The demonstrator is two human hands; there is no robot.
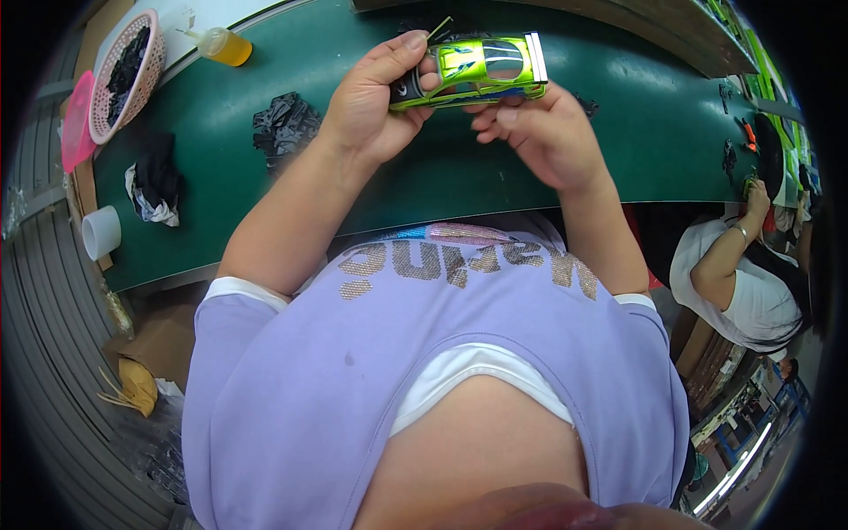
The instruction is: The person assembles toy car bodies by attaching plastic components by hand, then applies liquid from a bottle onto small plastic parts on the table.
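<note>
My left hand (375, 93) is closed on the front end of a bright green toy car body (464, 62) with dark windows, a black hood and a white rear wing. A thin yellow-green strip (439, 28) sticks up beside the left fingertips. Against the car's rear lower edge, my right hand (552, 132) has its fingers curled, some of them partly hidden behind the body. Left of my left forearm, a pile of black plastic parts (284, 124) lies on the green tabletop (389, 190).
At the far left stand a pink basket (150, 84) of black parts and a bottle (225, 48) of yellow liquid. Nearer are a dark cloth (157, 181) and a white cup (102, 232). A ledge (654, 31) borders the far right; a co-worker (738, 274) sits on the right.
</note>
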